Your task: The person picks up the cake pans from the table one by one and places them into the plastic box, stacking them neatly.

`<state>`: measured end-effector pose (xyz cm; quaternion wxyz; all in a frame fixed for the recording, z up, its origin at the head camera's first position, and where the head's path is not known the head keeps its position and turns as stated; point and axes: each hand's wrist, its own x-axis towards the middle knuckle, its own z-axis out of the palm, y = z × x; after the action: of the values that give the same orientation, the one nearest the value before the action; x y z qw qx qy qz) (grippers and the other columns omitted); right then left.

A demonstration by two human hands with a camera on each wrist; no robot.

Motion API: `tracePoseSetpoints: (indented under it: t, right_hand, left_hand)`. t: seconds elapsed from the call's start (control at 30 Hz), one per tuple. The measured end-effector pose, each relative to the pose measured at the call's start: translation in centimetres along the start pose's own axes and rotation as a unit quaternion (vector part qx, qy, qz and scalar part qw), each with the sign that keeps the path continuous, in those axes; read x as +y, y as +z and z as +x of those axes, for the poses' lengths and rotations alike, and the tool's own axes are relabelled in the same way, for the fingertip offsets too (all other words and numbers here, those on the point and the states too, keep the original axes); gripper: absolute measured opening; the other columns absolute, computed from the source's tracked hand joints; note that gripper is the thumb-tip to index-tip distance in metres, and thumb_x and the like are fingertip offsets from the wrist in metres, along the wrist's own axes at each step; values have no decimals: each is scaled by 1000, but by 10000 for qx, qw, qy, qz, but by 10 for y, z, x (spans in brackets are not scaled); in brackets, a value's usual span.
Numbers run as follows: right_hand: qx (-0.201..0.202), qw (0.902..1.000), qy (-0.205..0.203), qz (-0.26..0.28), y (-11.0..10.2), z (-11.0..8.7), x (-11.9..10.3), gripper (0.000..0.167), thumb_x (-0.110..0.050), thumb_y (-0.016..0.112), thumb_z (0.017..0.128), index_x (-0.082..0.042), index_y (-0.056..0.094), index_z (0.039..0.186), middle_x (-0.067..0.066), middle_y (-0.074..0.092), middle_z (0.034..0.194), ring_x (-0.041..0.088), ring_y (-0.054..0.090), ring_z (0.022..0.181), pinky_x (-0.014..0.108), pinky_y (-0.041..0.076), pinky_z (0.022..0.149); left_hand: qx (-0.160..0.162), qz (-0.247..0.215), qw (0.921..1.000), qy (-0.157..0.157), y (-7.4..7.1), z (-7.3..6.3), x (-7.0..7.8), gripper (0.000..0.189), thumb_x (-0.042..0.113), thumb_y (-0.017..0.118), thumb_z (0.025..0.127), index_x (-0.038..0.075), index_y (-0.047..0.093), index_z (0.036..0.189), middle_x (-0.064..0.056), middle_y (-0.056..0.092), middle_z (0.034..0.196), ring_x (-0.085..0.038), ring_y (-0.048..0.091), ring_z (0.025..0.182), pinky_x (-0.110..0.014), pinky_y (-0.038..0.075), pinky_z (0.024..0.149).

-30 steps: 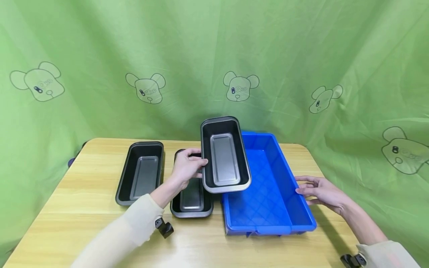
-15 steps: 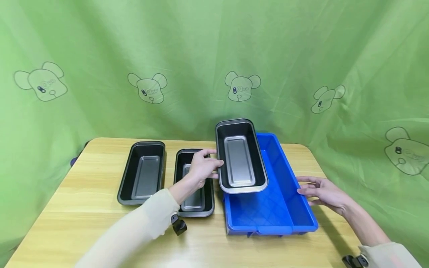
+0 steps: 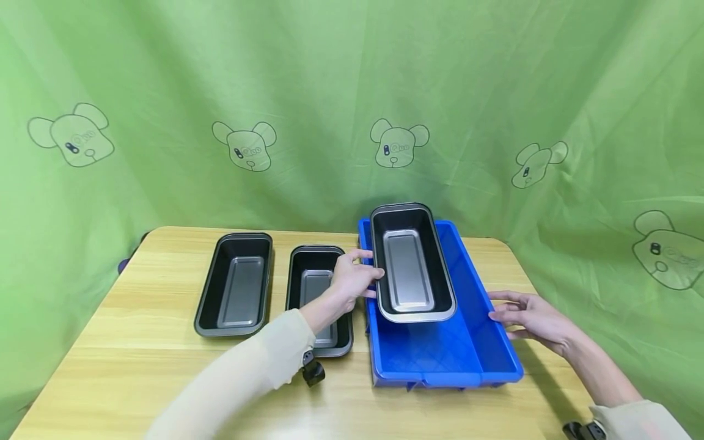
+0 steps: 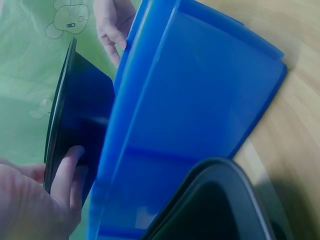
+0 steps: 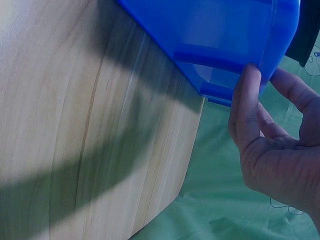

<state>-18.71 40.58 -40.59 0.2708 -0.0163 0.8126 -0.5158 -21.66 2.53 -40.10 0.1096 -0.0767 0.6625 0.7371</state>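
My left hand (image 3: 354,278) pinches a dark loaf pan (image 3: 408,269) by its left long side, thumb over the rim and fingers against the outer wall. The pan is tilted, with its inside facing me, over the left part of a blue plastic bin (image 3: 440,360). In the left wrist view the held pan (image 4: 82,105) shows edge-on above the bin's rim. My right hand (image 3: 536,318) holds the bin's right rim between thumb and fingers. In the right wrist view, fingertips meet the bin's wall (image 5: 220,30) just at its lip.
A second loaf pan (image 3: 316,284) lies left of the bin, partly hidden behind my left forearm. Farther left lies another loaf pan (image 3: 242,290). All rest on a light wooden table (image 3: 137,354). A green curtain (image 3: 330,79) hangs right behind the table.
My left hand has carried the loaf pan rightward and slightly down, from the bin's left edge to above its inside. The right hand stays at the bin's rim.
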Motion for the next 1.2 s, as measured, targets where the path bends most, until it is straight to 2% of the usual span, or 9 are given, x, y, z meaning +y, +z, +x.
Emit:
tracePoseSetpoints:
  t: [0.37,0.67,0.9,1.2]
  right_hand:
    - [18,10000,8,5,1,0,1,76,-18,64,105,14,21,159,-2,77,116,12,75,105,37,68,91]
    - [24,10000,5,5,0,0,4,75,-18,64,106,14,22,159,-2,77,121,11,75,105,37,68,90]
    - [16,10000,20,31,0,0,3,75,-18,64,106,14,21,160,-9,77,114,10,75,104,36,68,90]
    - [-24,10000,8,54,-1,1,3,75,-18,63,106,13,21,160,-11,77,113,10,76,104,36,68,90]
  left_hand:
    - [-58,48,9999,-86,13,1,-5,47,0,74,91,7,62,136,-18,76,112,-28,79,95,-33,70,64]
    - [-139,-56,9998,-153,28,-3,-5,45,-3,73,91,4,61,135,-19,76,110,-29,79,93,-37,70,66]
    - [-68,-72,9997,-208,43,-3,-9,44,-7,74,90,2,62,132,-18,76,102,-32,80,90,-40,70,65]
    - [3,74,9995,-298,58,-5,-12,44,-11,72,89,1,61,130,-18,74,95,-41,79,96,-38,70,62]
